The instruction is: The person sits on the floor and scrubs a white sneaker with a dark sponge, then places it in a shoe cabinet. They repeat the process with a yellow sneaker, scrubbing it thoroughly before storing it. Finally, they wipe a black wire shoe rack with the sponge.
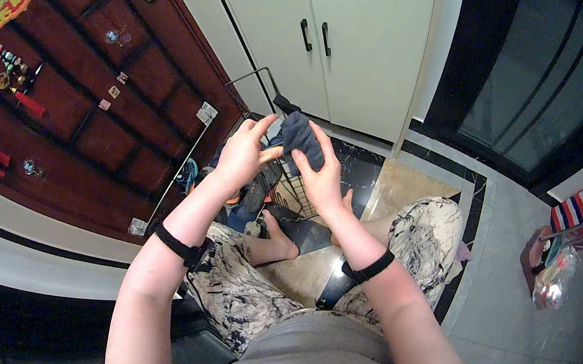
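A dark grey fabric item point(302, 138), perhaps a sock, is bunched between my two hands above a wire basket. My right hand point(320, 172) grips it, with the thumb on its lower edge and the fingers behind its right side. My left hand point(248, 148) is at its left side, thumb and index finger spread; the fingertips reach the cloth's edge, but a firm hold cannot be told. Beneath the hands, the black wire basket point(298, 194) stands between my bare feet, partly hidden by my hands and forearms. Shoes point(254, 196) lie left of it.
A dark red panelled door point(108, 62) is at the left. Ahead stands a pale cabinet point(373, 50) with black handles. A dark framed glass door point(544, 74) is at the upper right. Bags point(555, 281) and a striped cloth point(573, 211) are beside a metal rack at the right.
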{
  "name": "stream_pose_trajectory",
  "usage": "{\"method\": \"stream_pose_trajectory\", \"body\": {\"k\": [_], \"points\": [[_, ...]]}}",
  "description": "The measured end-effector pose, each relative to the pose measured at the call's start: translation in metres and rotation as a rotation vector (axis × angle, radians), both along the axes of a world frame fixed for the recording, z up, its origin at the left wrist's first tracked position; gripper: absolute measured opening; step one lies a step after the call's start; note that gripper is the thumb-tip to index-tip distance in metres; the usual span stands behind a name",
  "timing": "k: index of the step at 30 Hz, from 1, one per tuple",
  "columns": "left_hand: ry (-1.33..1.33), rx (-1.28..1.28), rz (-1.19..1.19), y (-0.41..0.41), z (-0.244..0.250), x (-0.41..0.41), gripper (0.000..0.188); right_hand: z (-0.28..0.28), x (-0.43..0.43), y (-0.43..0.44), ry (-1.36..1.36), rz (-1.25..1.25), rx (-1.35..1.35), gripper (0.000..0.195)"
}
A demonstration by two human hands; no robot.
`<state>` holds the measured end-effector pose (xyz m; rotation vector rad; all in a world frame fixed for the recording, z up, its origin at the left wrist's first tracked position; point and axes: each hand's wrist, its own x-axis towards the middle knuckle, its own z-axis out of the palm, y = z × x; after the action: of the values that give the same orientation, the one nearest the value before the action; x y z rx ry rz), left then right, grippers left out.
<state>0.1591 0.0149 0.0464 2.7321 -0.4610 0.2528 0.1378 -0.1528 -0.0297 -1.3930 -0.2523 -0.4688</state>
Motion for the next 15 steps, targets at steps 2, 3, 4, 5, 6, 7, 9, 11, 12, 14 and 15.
{"method": "stream_pose_trajectory", "body": {"k": [2,3,4,5,6,7,9,11,12,14,15], "points": [[-0.071,0.017,-0.044,-0.001,-0.011,0.000,0.060,-0.012,0.007,0.006,-0.021,-0.051,-0.016,0.057],[-0.111,0.032,-0.057,0.004,-0.014,0.000,0.059,-0.021,0.011,0.012,-0.063,-0.091,-0.047,0.057],[-0.092,0.150,-0.103,0.010,-0.012,0.002,0.058,-0.035,0.016,0.015,-0.083,-0.110,-0.094,0.056],[-0.008,0.158,-0.058,0.013,-0.012,0.001,0.059,-0.050,0.017,0.020,-0.103,-0.128,-0.143,0.057],[0.079,0.164,-0.023,0.010,-0.005,-0.003,0.059,-0.073,0.020,0.022,-0.048,-0.146,-0.162,0.057],[0.164,0.171,0.014,0.005,0.005,-0.006,0.060,-0.098,0.022,0.023,0.005,-0.164,-0.181,0.056],[0.179,0.302,0.068,-0.012,0.019,-0.007,0.064,-0.158,0.027,0.023,0.251,-0.144,-0.147,0.055],[-0.035,0.513,0.071,-0.006,0.010,-0.005,0.067,-0.161,0.023,0.034,0.407,-0.075,0.006,0.055],[-0.124,0.506,0.056,-0.003,0.005,-0.006,0.069,-0.147,0.019,0.044,0.351,-0.081,0.061,0.057],[-0.216,0.497,0.134,0.000,-0.010,-0.012,0.067,-0.076,-0.006,0.055,0.168,-0.076,-0.004,0.060],[-0.261,0.493,0.163,0.001,-0.017,-0.015,0.067,-0.031,-0.020,0.053,0.034,-0.083,-0.114,0.061]]}}
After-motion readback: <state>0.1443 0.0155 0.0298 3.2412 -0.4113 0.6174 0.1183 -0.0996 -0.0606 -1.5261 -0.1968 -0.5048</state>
